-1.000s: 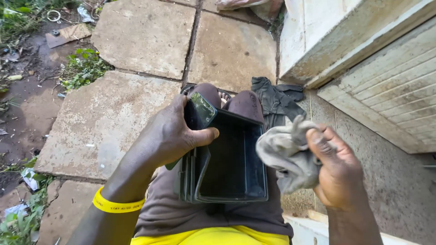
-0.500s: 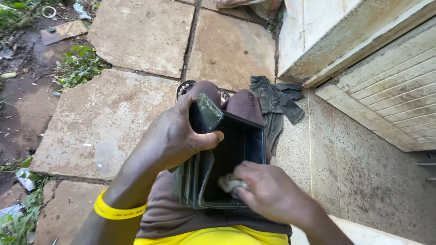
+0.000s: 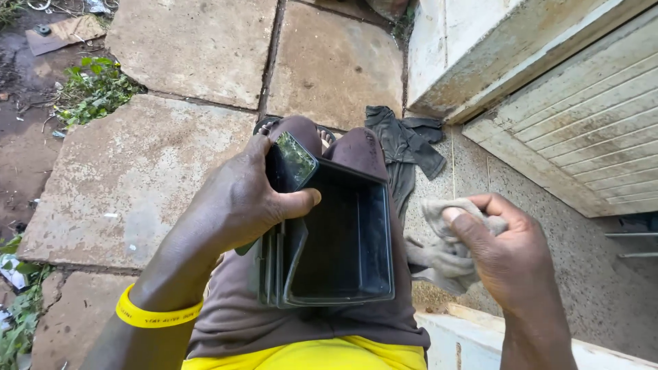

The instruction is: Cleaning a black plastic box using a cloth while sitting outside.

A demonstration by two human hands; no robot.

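A stack of black rectangular plastic trays (image 3: 343,240) rests on my lap, over brown trousers. My left hand (image 3: 240,199), with a yellow band at the wrist, grips the stack's upper left corner, thumb over the rim. A small dark glossy lid or tray (image 3: 293,161) is tucked under that hand at the stack's far corner. My right hand (image 3: 504,250) is shut on a crumpled grey cloth (image 3: 439,243), held just right of the trays and off them.
A dark grey garment (image 3: 404,144) lies on the concrete past my knees. Stone paving slabs (image 3: 185,62) stretch to the left, with weeds (image 3: 96,85) and wet soil beyond. A concrete step (image 3: 480,62) and a slatted door (image 3: 589,137) rise on the right.
My right hand, which was pressing the cloth inside the top tray half a second ago, has lifted out to the right with the cloth. The left hand keeps its hold.
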